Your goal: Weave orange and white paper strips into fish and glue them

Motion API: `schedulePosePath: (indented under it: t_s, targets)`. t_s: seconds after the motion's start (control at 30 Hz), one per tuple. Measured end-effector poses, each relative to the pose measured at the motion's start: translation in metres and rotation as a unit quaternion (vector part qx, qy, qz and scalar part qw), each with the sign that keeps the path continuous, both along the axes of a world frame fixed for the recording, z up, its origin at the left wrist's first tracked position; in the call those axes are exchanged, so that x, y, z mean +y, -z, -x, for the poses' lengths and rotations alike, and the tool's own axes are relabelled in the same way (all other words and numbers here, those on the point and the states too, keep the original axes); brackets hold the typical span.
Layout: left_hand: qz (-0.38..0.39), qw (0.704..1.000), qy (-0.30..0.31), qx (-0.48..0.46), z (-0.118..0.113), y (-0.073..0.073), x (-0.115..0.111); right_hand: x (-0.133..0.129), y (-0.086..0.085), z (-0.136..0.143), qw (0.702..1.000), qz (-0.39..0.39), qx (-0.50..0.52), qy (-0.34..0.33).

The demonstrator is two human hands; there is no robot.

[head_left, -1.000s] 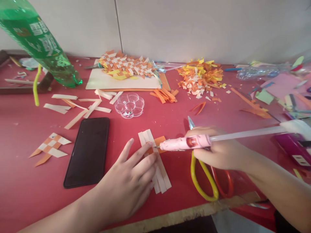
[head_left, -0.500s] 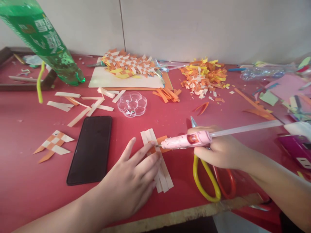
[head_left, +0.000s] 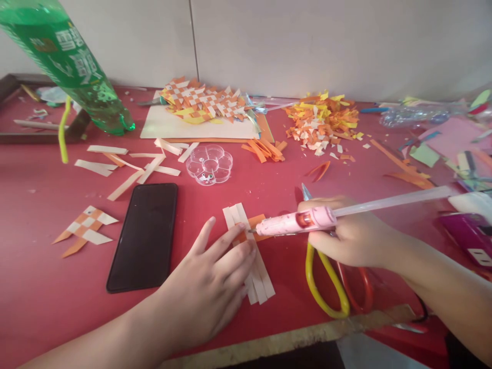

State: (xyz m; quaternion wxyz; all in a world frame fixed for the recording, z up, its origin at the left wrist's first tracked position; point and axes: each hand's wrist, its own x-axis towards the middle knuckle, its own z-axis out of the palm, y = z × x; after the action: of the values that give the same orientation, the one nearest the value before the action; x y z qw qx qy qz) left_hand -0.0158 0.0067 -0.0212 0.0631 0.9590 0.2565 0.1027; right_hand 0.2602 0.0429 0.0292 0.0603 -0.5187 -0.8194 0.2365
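Note:
My right hand (head_left: 346,236) is wrapped round a pink hot glue gun (head_left: 295,222) with a long clear glue stick (head_left: 392,201) running out of its back. The nozzle tip touches or nearly touches the white paper strips (head_left: 259,274) near their crossing with an orange strip (head_left: 259,222). Fingers spread, my left hand (head_left: 215,277) lies flat and presses these strips to the table. Under and beside my right hand lie scissors (head_left: 326,287) with one yellow and one red handle loop. A finished woven paper fish (head_left: 86,228) rests at the left.
A black phone (head_left: 144,238) lies left of my left hand. Behind are a clear flower-shaped case (head_left: 210,165), loose white strips (head_left: 123,184), orange strips (head_left: 265,150), a heap of woven fish (head_left: 207,100), paper scraps (head_left: 323,120) and a green bottle (head_left: 80,66). A purple object (head_left: 467,236) is at right.
The glue gun has shifted very slightly to the right, and its glue stick's far end has risen a little. My left hand stays in place on the strips.

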Motion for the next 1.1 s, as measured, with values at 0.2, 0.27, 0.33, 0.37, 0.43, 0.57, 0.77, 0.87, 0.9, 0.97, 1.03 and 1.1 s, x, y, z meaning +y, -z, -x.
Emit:
schedulePosePath:
  t_s: [0.2, 0.27, 0.33, 0.37, 0.43, 0.57, 0.77, 0.87, 0.9, 0.97, 1.03, 1.1]
  targets:
    - [0.006, 1.000, -0.001, -0.004, 0.000, 0.000, 0.000, -0.002, -0.012, 0.007, 0.997, -0.055, -0.060, -0.011]
    - [0.010, 1.000, -0.003, -0.002, 0.000, 0.000, -0.001, -0.002, -0.019, 0.013, 0.993, -0.072, -0.098, -0.010]
    - [0.014, 1.000, -0.005, 0.000, 0.000, 0.000, -0.001, 0.000, -0.027, 0.020, 0.986, -0.089, -0.139, -0.018]
    - [0.013, 1.000, -0.005, 0.000, 0.000, 0.001, -0.001, 0.001, -0.030, 0.024, 0.983, -0.094, -0.157, -0.029]
    - [0.009, 1.000, -0.003, -0.004, 0.001, 0.002, -0.001, 0.004, -0.037, 0.032, 0.977, -0.088, -0.188, -0.053]
    - [0.012, 1.000, -0.005, -0.003, 0.002, 0.005, -0.001, 0.008, -0.047, 0.044, 0.967, -0.063, -0.242, -0.046]
    - [0.005, 1.000, 0.000, 0.005, 0.002, 0.002, 0.000, 0.006, -0.054, 0.014, 0.982, -0.070, -0.177, -0.009]
    - [-0.007, 1.000, 0.001, 0.002, 0.002, 0.001, 0.000, 0.005, -0.041, -0.031, 0.980, -0.101, -0.169, 0.042]
    - [-0.010, 1.000, 0.000, 0.001, 0.002, 0.000, -0.001, 0.005, -0.033, -0.048, 0.973, -0.120, -0.189, 0.058]
    - [-0.015, 1.000, 0.000, 0.004, 0.001, 0.000, -0.001, 0.003, -0.015, -0.080, 0.964, -0.130, -0.230, 0.042]
    - [-0.021, 1.000, 0.004, 0.004, 0.000, 0.000, -0.001, 0.001, 0.002, -0.107, 0.961, -0.134, -0.241, 0.035]
    - [-0.024, 1.000, 0.004, 0.003, 0.000, 0.001, 0.000, -0.002, 0.011, -0.123, 0.960, -0.133, -0.245, 0.030]
